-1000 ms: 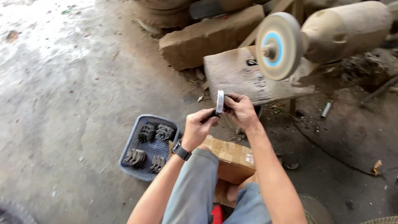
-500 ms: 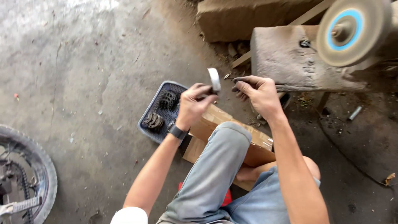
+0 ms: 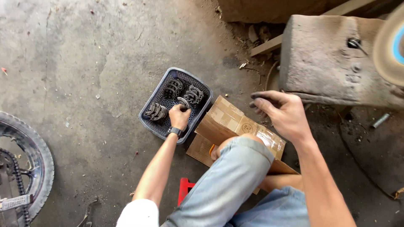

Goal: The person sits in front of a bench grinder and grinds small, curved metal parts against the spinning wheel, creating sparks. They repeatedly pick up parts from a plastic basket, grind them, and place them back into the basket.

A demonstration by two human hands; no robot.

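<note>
A blue-grey perforated plastic basket sits on the concrete floor and holds several curved dark metal shoe-shaped parts. My left hand, with a dark wristwatch, reaches into the basket and grips one curved metal part at its near side. My right hand hovers empty above a cardboard box, fingers spread and grimy at the tips. My knee in light jeans is between the arms.
A stone block carries a bench grinder whose buffing wheel shows at the right edge. A motorcycle wheel with chain lies at the left. A red object peeks under my leg. Debris litters the ground near the block.
My left hand went from in front of the wheel down into the basket with the metal part. The right hand let go and stays raised. The view tilted down and left.
</note>
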